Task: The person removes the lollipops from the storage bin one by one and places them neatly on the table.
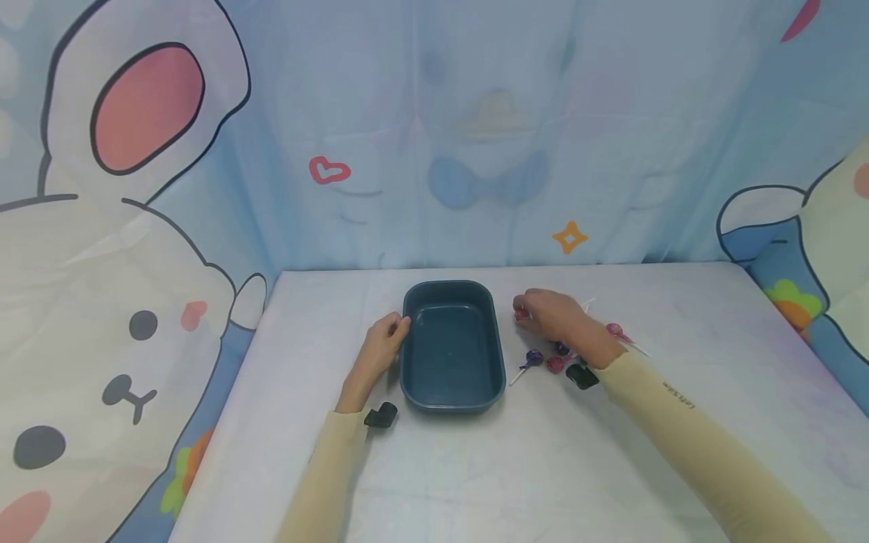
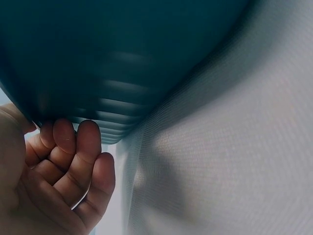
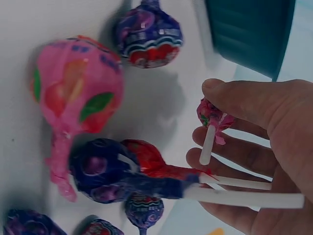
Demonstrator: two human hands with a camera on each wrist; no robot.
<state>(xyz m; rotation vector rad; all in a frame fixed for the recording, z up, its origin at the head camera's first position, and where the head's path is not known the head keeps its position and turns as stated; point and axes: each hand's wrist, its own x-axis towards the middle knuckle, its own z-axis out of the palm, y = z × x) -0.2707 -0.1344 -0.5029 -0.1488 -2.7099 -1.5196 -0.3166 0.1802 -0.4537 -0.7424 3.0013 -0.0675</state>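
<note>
A dark teal plastic bin [image 1: 453, 343] stands on the white table. My left hand [image 1: 380, 347] grips its left rim; in the left wrist view the thumb is at the rim and curled fingers [image 2: 88, 147] touch the outer wall. To the right of the bin, my right hand [image 1: 553, 317] pinches a pink-wrapped lollipop [image 3: 208, 113] between thumb and fingers, its white stick showing. Beneath and around that hand lie several lollipops: a purple one [image 1: 534, 357], a red-pink one [image 1: 555, 365] and a pink one [image 1: 614, 330]. The right hand partly hides the group in the head view.
The white table [image 1: 516, 467] extends in front of the bin. Behind it hangs a pale blue cartoon curtain [image 1: 380, 113]. Both wrists carry small black cameras, the left one [image 1: 382, 415] near the bin's front left corner.
</note>
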